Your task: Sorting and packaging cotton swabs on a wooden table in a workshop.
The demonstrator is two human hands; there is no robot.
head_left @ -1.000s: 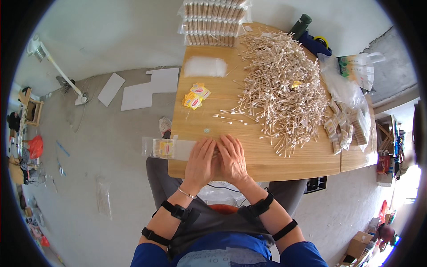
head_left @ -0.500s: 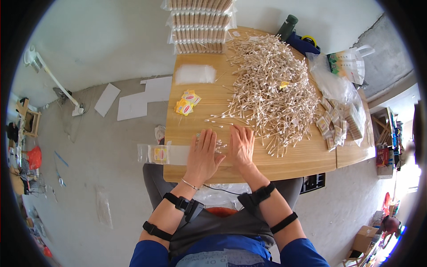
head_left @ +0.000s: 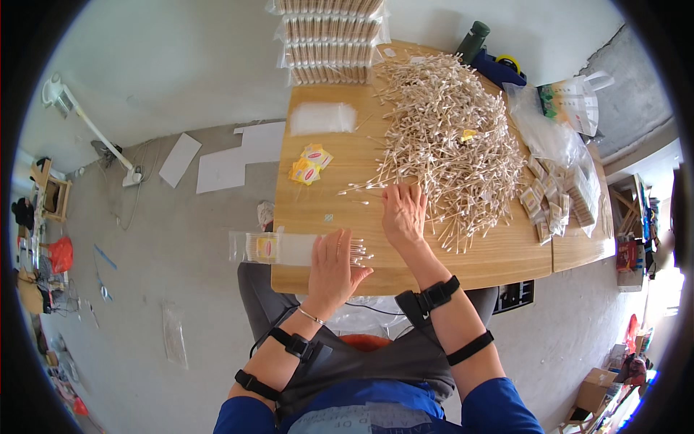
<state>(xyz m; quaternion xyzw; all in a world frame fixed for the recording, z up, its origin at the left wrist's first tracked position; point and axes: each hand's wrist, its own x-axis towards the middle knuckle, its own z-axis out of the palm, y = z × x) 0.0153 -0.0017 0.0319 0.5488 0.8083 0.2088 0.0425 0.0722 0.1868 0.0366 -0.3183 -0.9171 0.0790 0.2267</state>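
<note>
My left hand (head_left: 332, 269) lies with outstretched fingers over a bundle of cotton swabs (head_left: 358, 252), its thumb apart. White swab tips stick out to the right of it. Running left from under this hand is a clear plastic sleeve (head_left: 293, 249), with a packed bundle of swabs bearing a yellow label (head_left: 267, 248) at its far left end, past the table edge. At the near left edge of a big loose heap of cotton swabs (head_left: 455, 145), my right hand (head_left: 405, 215) has its fingers bent down and close together. Its fingertips are hidden, so what they hold does not show.
Yellow label cards (head_left: 309, 166) and a stack of clear sleeves (head_left: 323, 118) lie on the wooden table (head_left: 347, 159). Packed swab bundles (head_left: 332, 54) are piled at the back. On the right are a plastic bag of packs (head_left: 571, 188), a tape dispenser (head_left: 499, 70) and a green bottle (head_left: 473, 42).
My right hand has moved forward and right to the swab heap, its fingers now bent. My left hand has shifted slightly nearer to me, uncovering more swab tips.
</note>
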